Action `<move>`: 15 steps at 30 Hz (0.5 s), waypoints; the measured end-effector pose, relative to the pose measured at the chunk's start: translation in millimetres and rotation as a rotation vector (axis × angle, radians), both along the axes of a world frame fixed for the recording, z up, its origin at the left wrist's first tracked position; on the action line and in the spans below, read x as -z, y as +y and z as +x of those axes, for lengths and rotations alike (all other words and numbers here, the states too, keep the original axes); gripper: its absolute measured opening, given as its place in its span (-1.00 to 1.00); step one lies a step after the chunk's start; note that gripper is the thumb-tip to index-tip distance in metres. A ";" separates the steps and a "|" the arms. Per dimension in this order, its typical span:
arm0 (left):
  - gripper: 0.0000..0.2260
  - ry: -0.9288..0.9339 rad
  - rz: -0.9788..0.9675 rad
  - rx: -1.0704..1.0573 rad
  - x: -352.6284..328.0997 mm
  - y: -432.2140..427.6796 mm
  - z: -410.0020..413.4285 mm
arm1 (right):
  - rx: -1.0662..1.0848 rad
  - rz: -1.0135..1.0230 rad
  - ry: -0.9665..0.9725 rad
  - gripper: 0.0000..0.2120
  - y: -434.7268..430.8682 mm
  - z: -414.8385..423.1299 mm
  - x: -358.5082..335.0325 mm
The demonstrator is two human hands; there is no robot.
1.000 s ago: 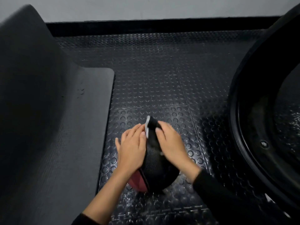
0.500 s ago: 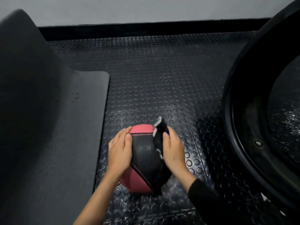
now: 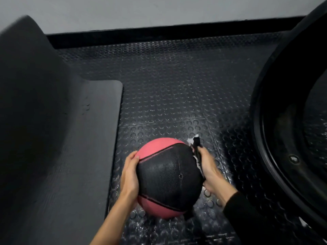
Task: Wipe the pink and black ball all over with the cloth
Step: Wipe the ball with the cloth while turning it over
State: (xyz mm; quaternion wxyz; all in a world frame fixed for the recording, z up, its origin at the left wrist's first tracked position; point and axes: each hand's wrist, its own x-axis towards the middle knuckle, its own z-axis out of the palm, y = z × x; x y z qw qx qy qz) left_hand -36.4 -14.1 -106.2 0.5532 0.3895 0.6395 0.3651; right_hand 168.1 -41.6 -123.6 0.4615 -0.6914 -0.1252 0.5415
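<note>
Pink-and-black ball (image 3: pixel 168 177) cupped by left hand (image 3: pixel 130 174), right hand (image 3: pixel 209 167) gripping cloth (image 3: pixel 196 147).

I see a black rubber floor (image 3: pixel 177 85) covered with round studs. On the left, a dark grey mat (image 3: pixel 92 156) lies on it and curves upward at its left part. On the right is a big black round rim (image 3: pixel 276 85). Behind is a grey wall (image 3: pixel 159 11) with a black skirting (image 3: pixel 159 33).
</note>
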 end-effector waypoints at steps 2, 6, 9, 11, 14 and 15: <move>-0.66 -0.162 -0.056 -0.047 3.4 -13.4 8.7 | -0.086 0.068 -0.268 -0.75 -5.1 4.8 -15.2; -0.51 -0.042 -0.166 0.010 8.3 -20.1 12.4 | -0.251 0.149 -0.698 -0.77 -22.3 -5.7 -36.7; -0.60 0.358 0.039 0.146 -13.0 -18.6 17.7 | -0.281 0.172 -0.763 -0.72 -30.1 -23.7 -33.6; -0.60 0.536 0.162 0.300 -30.1 -17.8 35.2 | -0.357 0.125 -0.965 -0.57 -35.7 -36.4 -32.0; -0.63 0.664 0.245 0.383 -29.1 -21.2 39.1 | -0.455 0.326 -1.143 -0.48 -62.4 -70.5 -34.3; -0.65 0.649 0.268 0.387 -24.7 -18.5 31.8 | -0.500 0.436 -1.162 -0.51 -73.1 -81.4 -32.5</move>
